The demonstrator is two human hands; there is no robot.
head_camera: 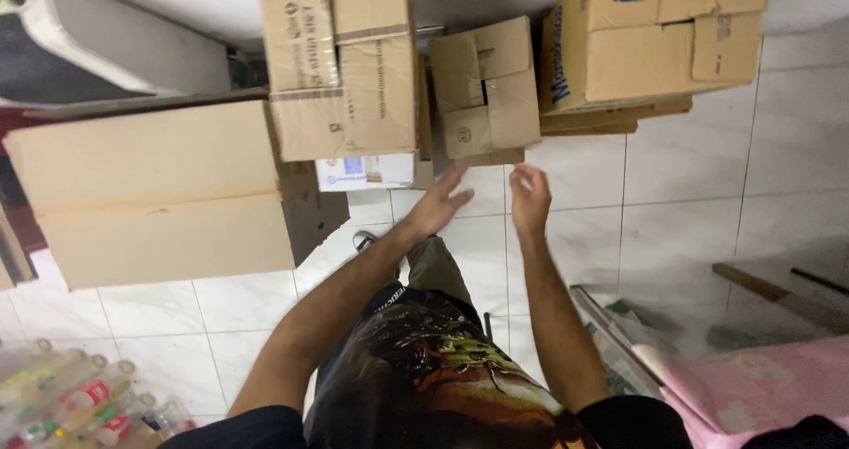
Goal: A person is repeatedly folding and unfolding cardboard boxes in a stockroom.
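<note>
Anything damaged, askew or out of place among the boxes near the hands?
Yes. The small box nearest both hands, left hand and right hand, sits tilted with creased, loosely closed flaps. The large box on the left has a torn flap edge. Nothing looks spilled on the tiled floor.

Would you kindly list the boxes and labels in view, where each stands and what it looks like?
Small brown box: middle, just beyond both hands, flaps folded shut.
Tall brown box: left of it, taped, dark print.
White carton: under the tall box, flat, blue label.
Large brown box: top right, blue lettering, red and blue mark.
Big plain box: far left, tan, unmarked.
Left hand and right hand: open, empty.
</note>
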